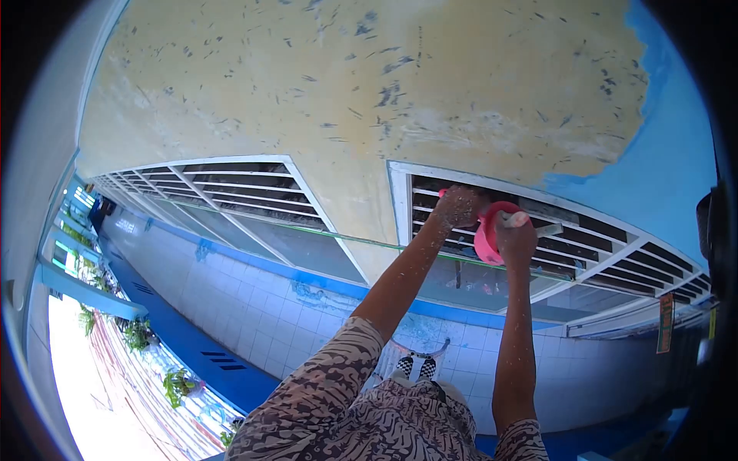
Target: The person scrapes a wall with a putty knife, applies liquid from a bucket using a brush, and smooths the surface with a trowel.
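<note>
My left hand [461, 206] is closed in front of the white window bars, and a small pink end [443, 193] of what it holds sticks out at its left side. The rest of that object is hidden by the fingers. Close beside it, my right hand [518, 244] grips a pink plastic bowl [486, 240], tilted so that its round rim shows. Across the right fingers lies a whitish piece [547, 230], whose kind I cannot make out. Pale specks dot both forearms. Above the hands, the wall [369, 92] is yellowish with dark scuffs and whitish smears.
White-barred windows [231, 188] run along the wall, with a thin green line [369, 241] across them. Blue paint [676, 115] borders the yellowish area at right. Far below are a tiled surface [254, 307], checkered shoes [427, 367] on a small support, and a blue ledge [184, 330] with plants beyond.
</note>
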Demonstrator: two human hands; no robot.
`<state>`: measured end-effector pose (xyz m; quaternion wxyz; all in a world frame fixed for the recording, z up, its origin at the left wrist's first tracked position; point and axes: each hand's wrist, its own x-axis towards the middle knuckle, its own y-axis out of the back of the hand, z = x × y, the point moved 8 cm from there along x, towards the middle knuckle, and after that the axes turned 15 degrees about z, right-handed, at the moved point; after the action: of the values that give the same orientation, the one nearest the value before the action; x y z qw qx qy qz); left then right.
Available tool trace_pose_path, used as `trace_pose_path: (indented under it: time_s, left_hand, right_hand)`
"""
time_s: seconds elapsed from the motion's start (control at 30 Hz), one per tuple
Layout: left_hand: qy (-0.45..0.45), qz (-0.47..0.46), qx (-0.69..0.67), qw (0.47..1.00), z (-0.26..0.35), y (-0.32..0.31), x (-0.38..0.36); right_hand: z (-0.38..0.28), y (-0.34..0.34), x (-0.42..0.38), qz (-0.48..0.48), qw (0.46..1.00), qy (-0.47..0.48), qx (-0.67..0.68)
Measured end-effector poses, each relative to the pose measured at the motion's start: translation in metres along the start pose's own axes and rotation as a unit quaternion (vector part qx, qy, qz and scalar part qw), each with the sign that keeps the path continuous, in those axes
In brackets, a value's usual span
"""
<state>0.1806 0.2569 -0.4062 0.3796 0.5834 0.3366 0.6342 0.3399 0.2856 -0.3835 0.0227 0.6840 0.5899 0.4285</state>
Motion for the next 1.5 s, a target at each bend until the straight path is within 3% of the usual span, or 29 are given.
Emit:
trace_pose_path:
  time_s: [0.07,0.13,0.2,0.33,0.37,0.43,0.47,0.53,0.6,0.63,0.67,0.7,0.73,0.83,0.87,0.9,0.97,1.0,1.07,1.13,1.2,1.27,1.33,1.4,1.47,1.5]
  left_hand:
    - [-0.008,0.04,0.002,0.999,-0.002,-0.004,0.004]
    - [-0.046,0.115,-0.017,0.992,-0.002,-0.002,0.002]
    - [-0.023,0.093,-0.002,0.995,-0.002,0.006,0.002]
    - [-0.025,0.095,-0.015,0.995,0.002,0.012,-0.001]
    - [-0.035,0.09,-0.017,0.995,-0.003,-0.005,0.002]
    - [-0.032,0.13,-0.03,0.991,0.001,0.007,0.002]
    - [-0.029,0.112,-0.027,0.993,0.001,0.006,0.002]
    - [-0.033,0.091,-0.038,0.995,0.004,0.004,0.001]
    - [-0.019,0.022,-0.025,0.999,-0.001,-0.002,0.001]
    - [-0.027,0.026,-0.026,0.999,0.001,0.002,0.006]
    - [-0.032,0.098,-0.018,0.995,0.003,0.013,0.006]
    - [-0.033,0.166,-0.01,0.986,0.005,0.022,0.002]
    - [-0.032,0.164,-0.011,0.986,0.006,0.021,0.0]
    - [-0.045,0.124,-0.016,0.991,0.002,0.014,0.008]
    - [-0.061,0.153,-0.01,0.986,0.008,0.016,0.008]
    - [-0.072,0.18,0.003,0.981,0.012,0.028,0.005]
    - [0.013,-0.058,0.014,0.998,0.008,0.014,0.004]
    - [-0.024,0.066,0.005,0.997,0.006,0.012,0.004]
    - [-0.002,0.025,0.02,0.999,-0.006,-0.019,0.004]
    - [0.019,0.067,0.003,0.998,-0.01,-0.032,0.009]
    - [0.039,0.032,0.026,0.998,-0.013,-0.035,0.007]
    - [0.042,0.002,0.042,0.998,-0.011,-0.041,0.008]
    - [0.016,0.107,0.001,0.994,-0.012,-0.059,0.015]
    - [0.027,0.121,0.001,0.992,-0.014,-0.057,0.017]
    - [0.061,0.017,-0.015,0.998,-0.015,-0.059,0.017]
    - [0.067,0.043,-0.011,0.997,-0.01,-0.04,0.013]
  right_hand:
    - [-0.022,0.039,-0.002,0.012,0.997,0.031,0.07]
    - [-0.014,0.057,-0.01,0.039,0.988,-0.045,0.142]
    - [-0.011,0.057,-0.019,0.016,0.96,-0.096,0.262]
    - [0.016,0.059,-0.024,0.06,0.934,-0.132,0.327]
    - [0.013,0.061,-0.022,0.021,0.949,-0.14,0.281]
    - [0.017,0.073,-0.027,0.082,0.926,-0.188,0.317]
    - [0.027,0.073,-0.026,0.124,0.923,-0.131,0.34]
    - [0.028,0.077,-0.023,0.058,0.942,-0.106,0.314]
    - [0.034,0.078,-0.034,0.097,0.935,-0.105,0.326]
    - [0.035,0.08,-0.031,0.124,0.923,-0.096,0.351]
    - [0.035,0.082,-0.028,0.128,0.923,-0.093,0.35]
    - [0.04,0.079,-0.029,0.092,0.921,-0.132,0.354]
    - [0.044,0.074,-0.034,0.055,0.917,-0.173,0.356]
    - [0.038,0.085,-0.034,0.114,0.909,-0.174,0.362]
    - [0.04,0.091,-0.038,0.147,0.895,-0.177,0.382]
    - [0.042,0.09,-0.04,0.11,0.899,-0.222,0.361]
    - [0.061,0.081,-0.048,0.101,0.865,-0.283,0.403]
    - [0.076,0.078,-0.051,0.133,0.85,-0.303,0.41]
    - [0.078,0.079,-0.058,0.126,0.833,-0.34,0.419]
    - [0.115,0.061,-0.064,0.079,0.834,-0.37,0.401]
    - [0.108,0.072,-0.068,0.064,0.872,-0.253,0.415]
    - [0.1,0.067,-0.065,0.069,0.883,-0.219,0.41]
    - [0.092,0.073,-0.061,0.087,0.895,-0.186,0.397]
    - [0.077,0.081,-0.056,0.105,0.934,-0.189,0.283]
    - [0.068,0.082,-0.056,0.121,0.946,-0.151,0.261]
    - [0.084,0.07,-0.051,0.091,0.958,-0.094,0.254]
